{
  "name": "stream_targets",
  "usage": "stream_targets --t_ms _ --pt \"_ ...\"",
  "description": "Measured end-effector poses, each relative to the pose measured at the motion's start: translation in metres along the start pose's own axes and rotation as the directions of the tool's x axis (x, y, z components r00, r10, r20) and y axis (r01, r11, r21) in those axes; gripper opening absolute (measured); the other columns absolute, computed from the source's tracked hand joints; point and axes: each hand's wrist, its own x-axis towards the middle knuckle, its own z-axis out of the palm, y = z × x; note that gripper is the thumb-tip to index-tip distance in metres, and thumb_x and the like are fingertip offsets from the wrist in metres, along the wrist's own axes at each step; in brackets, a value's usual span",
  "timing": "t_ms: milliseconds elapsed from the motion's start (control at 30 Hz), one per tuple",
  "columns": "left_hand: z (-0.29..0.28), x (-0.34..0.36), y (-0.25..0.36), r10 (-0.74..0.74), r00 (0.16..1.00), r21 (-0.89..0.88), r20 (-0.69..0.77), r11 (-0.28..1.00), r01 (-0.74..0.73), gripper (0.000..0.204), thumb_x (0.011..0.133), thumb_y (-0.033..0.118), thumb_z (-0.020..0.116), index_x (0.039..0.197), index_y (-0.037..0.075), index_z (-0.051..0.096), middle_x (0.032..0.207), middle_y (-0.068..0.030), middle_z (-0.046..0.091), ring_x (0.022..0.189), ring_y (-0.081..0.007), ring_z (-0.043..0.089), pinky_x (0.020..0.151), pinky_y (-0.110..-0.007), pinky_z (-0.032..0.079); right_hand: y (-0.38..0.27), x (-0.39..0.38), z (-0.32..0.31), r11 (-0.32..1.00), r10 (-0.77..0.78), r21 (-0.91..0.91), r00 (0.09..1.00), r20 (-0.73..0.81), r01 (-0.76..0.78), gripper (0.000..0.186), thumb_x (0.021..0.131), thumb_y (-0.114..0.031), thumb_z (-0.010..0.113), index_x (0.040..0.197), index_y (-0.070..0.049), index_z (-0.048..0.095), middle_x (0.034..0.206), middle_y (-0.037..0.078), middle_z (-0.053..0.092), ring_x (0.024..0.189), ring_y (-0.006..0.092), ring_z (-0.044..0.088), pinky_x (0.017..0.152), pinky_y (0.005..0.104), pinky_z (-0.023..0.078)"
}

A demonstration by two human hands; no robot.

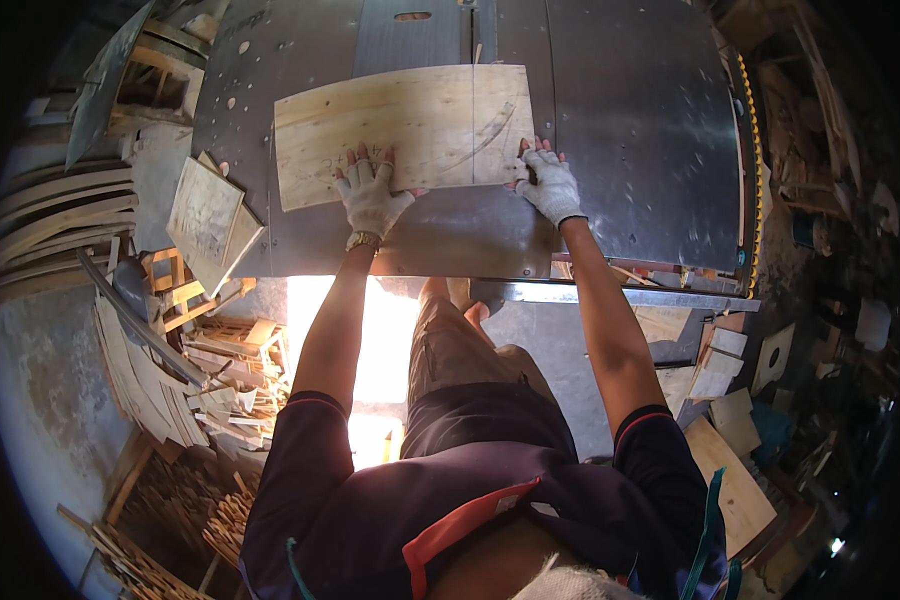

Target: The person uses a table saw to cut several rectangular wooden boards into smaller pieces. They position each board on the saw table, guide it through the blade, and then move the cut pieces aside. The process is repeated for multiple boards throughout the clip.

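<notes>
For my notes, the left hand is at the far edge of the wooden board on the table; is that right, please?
No, the head view shows the left hand at the near edge of the wooden board on the table.

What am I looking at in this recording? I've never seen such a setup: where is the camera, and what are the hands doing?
There is no robot: a person works with their own two hands, in pale fingerless gloves. The single picture comes from a fisheye camera worn on the head and looking down, so straight edges bend near the rim.

A flat wooden board lies on a dark metal table. The left hand rests flat on the board's near edge; the right hand is at its near right corner. Neither appears to lift it. A thin straight line crosses the board near its right end; I can't tell whether it is cut or drawn.

Curved wooden strips are stacked at the left.
</notes>
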Motion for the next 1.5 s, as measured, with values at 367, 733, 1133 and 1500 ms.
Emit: stream_targets --t_ms 367,733,1133,1500 --pt "0.003 0.003 -0.001 0.015 1.0 -0.015 -0.02 1.0 -0.015 0.092 0.069 0.072 0.08 0.143 0.021 0.065 0.16 -0.0232 0.044 0.15 -0.0418 0.037 0.125 -0.067 0.018 0.003 0.001 0.004 1.0 0.0 0.003 0.999 -0.048 0.0 0.064 0.081 -0.042 0.081 0.135 -0.014 0.062 0.143 0.013 0.062 0.144 0.0319 0.049 0.125 0.0542 0.03" --pt "0.004 0.007 0.0 0.05 0.996 -0.018 -0.08 0.999 -0.051 0.094 0.066 0.075 0.08 0.143 0.022 0.066 0.157 -0.0241 0.048 0.15 -0.0421 0.037 0.124 -0.068 0.019 0.005 0.006 0.0 1.0 0.013 0.005 1.0 -0.017 -0.012 0.067 0.082 -0.04 0.081 0.141 -0.014 0.06 0.152 0.013 0.056 0.15 0.0303 0.042 0.126 0.0513 0.028" --pt "0.005 0.013 0.0 0.038 0.998 -0.004 -0.046 0.999 -0.038 0.097 0.067 0.081 0.077 0.144 0.024 0.066 0.157 -0.0225 0.048 0.151 -0.0398 0.036 0.125 -0.064 0.018 0.007 0.01 0.001 1.0 0.006 0.0 0.999 -0.032 -0.006 0.074 0.084 -0.036 0.078 0.151 -0.017 0.053 0.162 0.014 0.047 0.155 0.031 0.037 0.129 0.0487 0.025" --pt "0.006 0.018 -0.002 0.043 0.998 -0.002 -0.034 0.999 -0.044 0.096 0.069 0.081 0.075 0.147 0.026 0.063 0.159 -0.0234 0.046 0.153 -0.0408 0.034 0.126 -0.065 0.016 0.007 0.015 -0.003 1.0 0.008 0.005 1.0 -0.016 -0.008 0.071 0.083 -0.035 0.079 0.148 -0.015 0.056 0.159 0.014 0.05 0.154 0.0316 0.038 0.128 0.0494 0.027"
